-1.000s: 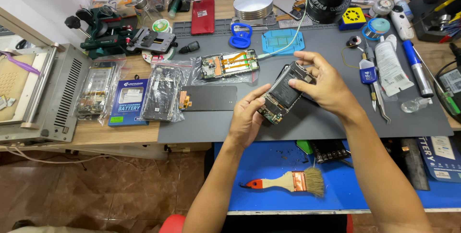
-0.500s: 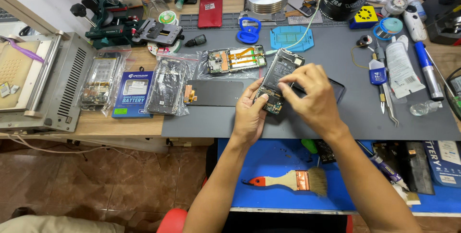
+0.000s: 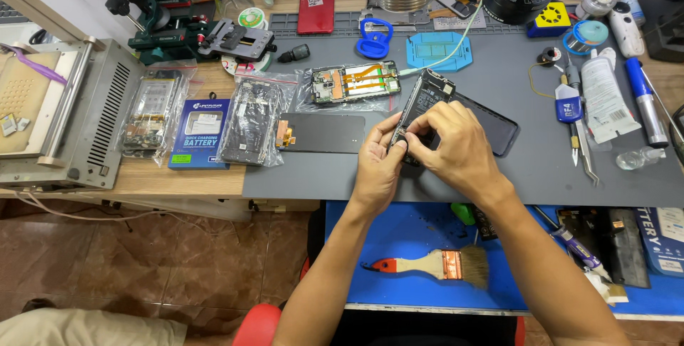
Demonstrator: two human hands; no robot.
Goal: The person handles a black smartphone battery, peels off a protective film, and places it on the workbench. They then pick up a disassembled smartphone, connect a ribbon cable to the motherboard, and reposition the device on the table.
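At nine o'clock of our hands lies a flat black display panel [image 3: 322,133], matte, with a small copper-coloured flex tab. Our left hand [image 3: 377,168] pinches the lower edge of the opened phone [image 3: 422,104], fingers curled tight on its frame. The phone rests tilted on the grey rubbery mat [image 3: 499,175], at centre. Our right hand [image 3: 459,148], at three o'clock of the left, is closed over the phone, fingertips pressing its exposed inner parts. We judge hard pressure could tear a thin ribbon, or the smooth frame could slip.
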